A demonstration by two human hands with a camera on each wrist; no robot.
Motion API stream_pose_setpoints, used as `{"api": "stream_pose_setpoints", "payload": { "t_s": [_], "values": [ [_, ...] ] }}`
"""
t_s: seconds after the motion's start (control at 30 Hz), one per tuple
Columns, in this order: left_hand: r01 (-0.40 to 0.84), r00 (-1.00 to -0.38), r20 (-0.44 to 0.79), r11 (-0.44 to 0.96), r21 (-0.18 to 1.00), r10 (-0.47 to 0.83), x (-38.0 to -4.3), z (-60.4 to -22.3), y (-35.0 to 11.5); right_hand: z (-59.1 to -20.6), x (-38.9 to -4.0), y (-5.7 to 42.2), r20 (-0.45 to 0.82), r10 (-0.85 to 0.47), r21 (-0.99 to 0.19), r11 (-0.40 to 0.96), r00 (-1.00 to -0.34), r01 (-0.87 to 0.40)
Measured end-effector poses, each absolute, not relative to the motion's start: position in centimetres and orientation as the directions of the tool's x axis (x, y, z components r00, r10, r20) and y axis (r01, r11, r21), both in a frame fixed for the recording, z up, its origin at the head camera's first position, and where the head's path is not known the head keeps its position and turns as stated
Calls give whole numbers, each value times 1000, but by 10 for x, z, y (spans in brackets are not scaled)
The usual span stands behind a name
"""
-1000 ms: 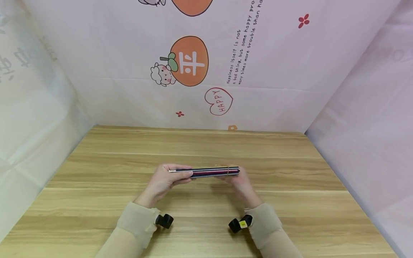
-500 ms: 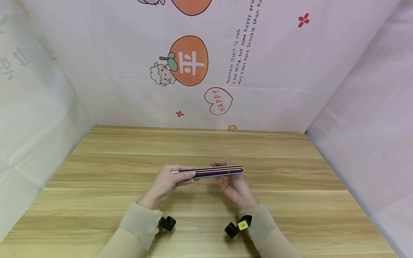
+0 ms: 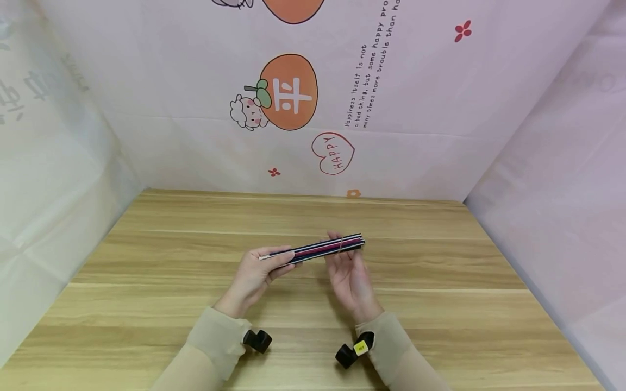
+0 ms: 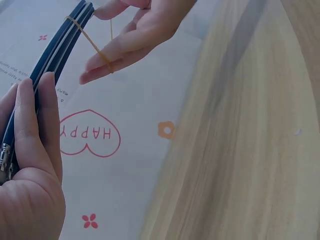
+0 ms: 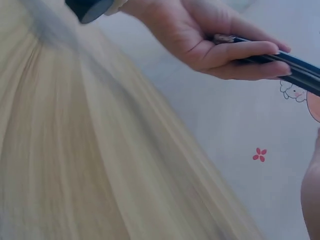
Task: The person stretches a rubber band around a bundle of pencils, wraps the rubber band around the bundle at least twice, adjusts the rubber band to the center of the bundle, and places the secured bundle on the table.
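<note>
A bundle of slim pencils (image 3: 320,249), dark blue with white and magenta stripes, is held above the table, its right end tilted up. My left hand (image 3: 251,276) grips the bundle near its left end, thumb on top and fingers beneath. Silvery pencil ends (image 4: 5,159) show by that palm in the left wrist view. Around the far end runs a thin tan rubber band (image 4: 90,40). My right hand (image 3: 353,279) is below that end, palm up, with the stretched band looped over its extended fingers (image 4: 112,52). Only a blurred part of the right hand shows in the right wrist view.
A wood-grain table (image 3: 313,358) lies under both hands. White printed cloth (image 3: 415,157) hangs behind it, with more cloth along both sides. Black wrist cameras (image 3: 257,341) sit on beige wristbands (image 3: 220,339).
The bundle's right end has risen and shifted slightly left. My right hand has turned from behind the bundle to palm up below it, fingers spread. My left hand keeps its grip.
</note>
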State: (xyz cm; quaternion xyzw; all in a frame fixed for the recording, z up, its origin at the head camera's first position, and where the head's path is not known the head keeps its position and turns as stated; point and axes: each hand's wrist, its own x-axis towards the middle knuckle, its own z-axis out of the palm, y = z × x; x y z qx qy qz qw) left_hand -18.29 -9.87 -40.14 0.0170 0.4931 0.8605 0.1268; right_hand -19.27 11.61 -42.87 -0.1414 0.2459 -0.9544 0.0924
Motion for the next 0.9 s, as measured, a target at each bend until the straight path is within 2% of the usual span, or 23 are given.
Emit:
{"api": "stream_pose_setpoints", "payload": {
  "t_s": [0.17, 0.33, 0.5, 0.63, 0.77, 0.9],
  "values": [
    [-208, -967, -100, -502, 839, 234, -183, -400, -99, -431, -194, 116, 351, -153, -494, -868, -924, -44],
    [-214, -968, -109, -515, 830, 227, -183, -399, -100, -429, -193, 118, 386, -72, -547, -821, -920, -165],
    [-213, -970, -111, -529, 822, 217, -182, -398, -101, -423, -192, 121, 409, 21, -631, -716, -912, -299],
    [-206, -971, -106, -533, 820, 212, -183, -398, -103, -419, -192, 127, 446, 39, -722, -575, -894, -386],
    [-200, -972, -101, -520, 830, 213, -184, -398, -104, -416, -194, 133, 553, 5, -766, -392, -833, -510],
    [-206, -969, -110, -478, 854, 221, -184, -396, -105, -414, -197, 138, 649, -47, -731, -316, -760, -604]
  ]
}}
